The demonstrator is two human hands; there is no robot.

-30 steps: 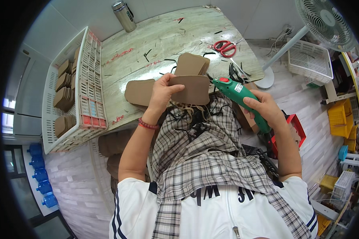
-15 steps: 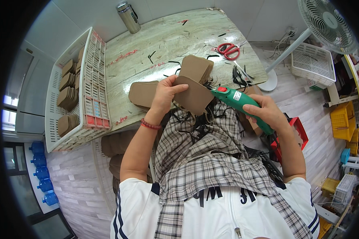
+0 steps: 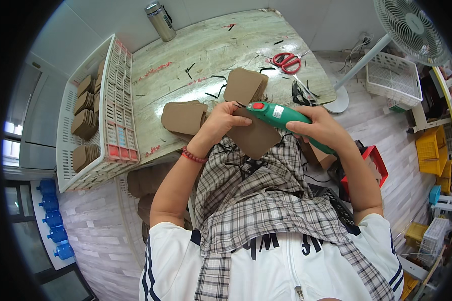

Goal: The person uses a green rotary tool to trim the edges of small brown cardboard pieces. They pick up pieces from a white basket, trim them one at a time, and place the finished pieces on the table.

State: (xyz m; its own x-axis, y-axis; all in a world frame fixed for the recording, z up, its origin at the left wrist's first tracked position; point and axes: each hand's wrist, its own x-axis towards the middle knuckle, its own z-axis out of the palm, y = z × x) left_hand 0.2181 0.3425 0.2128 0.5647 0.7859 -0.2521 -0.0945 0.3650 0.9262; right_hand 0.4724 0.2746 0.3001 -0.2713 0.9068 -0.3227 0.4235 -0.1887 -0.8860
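My left hand (image 3: 219, 124) pinches a flat brown piece with rounded corners (image 3: 256, 138) at its upper left edge, held over my lap. In my right hand (image 3: 322, 129) is a green handheld electric cutter (image 3: 281, 116) with a red switch. Its narrow tip lies at the piece's upper edge, close to my left fingertips; the blade itself is hard to make out. Just beyond, on the table, rests a stack of similar brown pieces (image 3: 243, 85). Another brown stack (image 3: 182, 117) sits by the near table edge, left of my left hand.
Red-handled scissors (image 3: 286, 62) and black scraps lie on the table (image 3: 186, 55). A steel flask (image 3: 160, 22) stands at the back. On the left, a white basket (image 3: 119, 100) holds brown stacks. A fan (image 3: 414, 27) stands right; a red box (image 3: 374, 165) is below my right arm.
The cutter has moved left and slightly up, from the piece's right side to its upper left edge near my left fingers. The brown piece has turned and shifted slightly toward me.
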